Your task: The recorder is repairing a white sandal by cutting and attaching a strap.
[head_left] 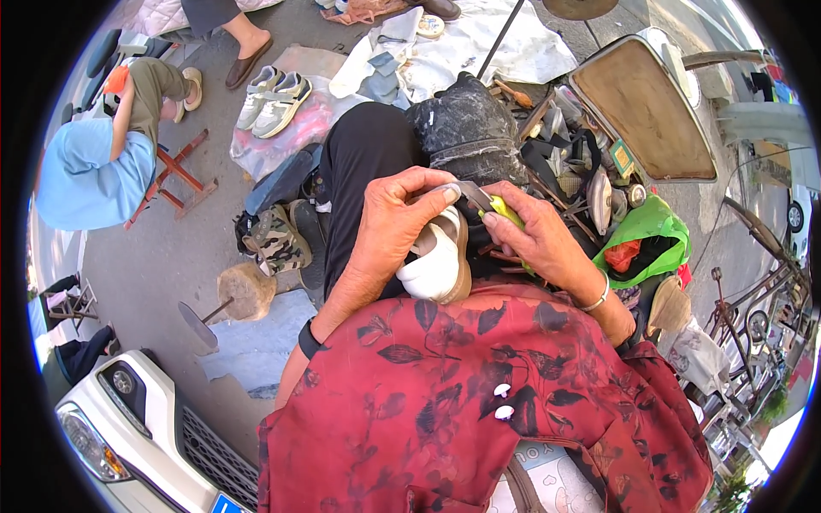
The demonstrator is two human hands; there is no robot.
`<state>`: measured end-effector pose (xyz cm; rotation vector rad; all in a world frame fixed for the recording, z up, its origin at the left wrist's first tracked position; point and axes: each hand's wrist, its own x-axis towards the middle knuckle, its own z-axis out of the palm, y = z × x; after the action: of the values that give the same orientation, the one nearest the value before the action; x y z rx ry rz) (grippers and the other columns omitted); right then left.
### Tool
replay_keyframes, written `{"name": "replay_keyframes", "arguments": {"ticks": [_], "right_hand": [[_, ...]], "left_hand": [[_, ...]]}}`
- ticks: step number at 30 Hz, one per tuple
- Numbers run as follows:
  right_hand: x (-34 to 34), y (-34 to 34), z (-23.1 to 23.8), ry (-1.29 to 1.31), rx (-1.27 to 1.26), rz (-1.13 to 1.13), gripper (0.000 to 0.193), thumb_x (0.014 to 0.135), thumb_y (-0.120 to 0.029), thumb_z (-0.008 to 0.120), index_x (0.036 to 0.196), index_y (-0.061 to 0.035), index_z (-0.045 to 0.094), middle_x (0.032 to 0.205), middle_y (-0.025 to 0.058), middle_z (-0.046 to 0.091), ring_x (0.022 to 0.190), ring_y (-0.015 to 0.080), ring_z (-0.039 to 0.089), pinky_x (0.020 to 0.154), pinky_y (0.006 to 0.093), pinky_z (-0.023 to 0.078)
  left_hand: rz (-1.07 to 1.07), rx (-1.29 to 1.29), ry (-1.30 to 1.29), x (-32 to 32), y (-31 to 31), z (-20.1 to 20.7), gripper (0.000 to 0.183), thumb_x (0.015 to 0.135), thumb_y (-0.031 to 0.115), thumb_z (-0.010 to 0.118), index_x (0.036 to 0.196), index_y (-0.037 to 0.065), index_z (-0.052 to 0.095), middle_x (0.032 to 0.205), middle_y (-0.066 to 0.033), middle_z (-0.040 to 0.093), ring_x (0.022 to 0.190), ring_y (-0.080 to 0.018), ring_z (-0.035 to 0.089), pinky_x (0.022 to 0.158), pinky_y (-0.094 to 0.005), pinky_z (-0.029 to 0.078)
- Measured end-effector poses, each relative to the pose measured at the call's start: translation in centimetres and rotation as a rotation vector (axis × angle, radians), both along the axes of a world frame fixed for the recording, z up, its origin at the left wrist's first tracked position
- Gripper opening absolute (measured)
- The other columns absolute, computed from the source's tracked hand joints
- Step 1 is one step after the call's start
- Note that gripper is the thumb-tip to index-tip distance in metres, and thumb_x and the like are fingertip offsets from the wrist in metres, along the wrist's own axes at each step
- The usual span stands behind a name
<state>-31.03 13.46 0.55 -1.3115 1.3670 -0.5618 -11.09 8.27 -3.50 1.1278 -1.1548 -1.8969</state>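
Observation:
My left hand (395, 224) is closed in a pinch, thumb against forefinger, at the tip of a dark grey blade. What it pinches is too small to make out. My right hand (540, 232) grips a knife (506, 210) by its yellow-green handle, the blade reaching left to my left fingertips. Below and between both hands, a white shoe (430, 270) with a tan sole rests on my lap, partly behind my left hand. A red leaf-patterned cloth (402, 385) covers my front and lap.
Beyond my knees stands a dusty black bag-covered object (475, 128). Tools and scraps crowd its right, near a green bag (654, 235) and a brown-topped case (641, 107). Grey sneakers (278, 103), a camouflage shoe (280, 239) and a wooden stump (246, 291) lie left. A person in light blue (94, 175) sits nearby.

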Motion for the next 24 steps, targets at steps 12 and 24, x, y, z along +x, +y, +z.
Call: {"name": "replay_keyframes", "arguments": {"ticks": [12, 24], "right_hand": [[-0.7, -0.4, 0.49, 0.047, 0.024, 0.077, 0.024, 0.094, -0.017, 0.053, 0.114, -0.003, 0.054, 0.072, 0.01, 0.061, 0.064, 0.0181, 0.062, 0.062, 0.032, 0.052], [-0.63, -0.3, 0.45, 0.055, 0.063, 0.074, 0.024, 0.095, -0.018, 0.052, 0.113, -0.0026, 0.054, 0.072, 0.0094, 0.061, 0.064, 0.0165, 0.063, 0.061, 0.0314, 0.051]], "left_hand": [[-0.007, 0.009, -0.025, -0.11, 0.28, 0.22, 0.014, 0.086, 0.006, 0.066, 0.097, -0.001, 0.068, 0.083, -0.0013, 0.067, 0.075, -0.0046, 0.059, 0.066, -0.0193, 0.047], [-0.019, 0.02, -0.009, -0.08, 0.35, -0.19, 0.015, 0.087, 0.009, 0.066, 0.098, -0.002, 0.068, 0.085, -0.002, 0.067, 0.076, -0.0056, 0.06, 0.068, -0.0201, 0.048]]}}
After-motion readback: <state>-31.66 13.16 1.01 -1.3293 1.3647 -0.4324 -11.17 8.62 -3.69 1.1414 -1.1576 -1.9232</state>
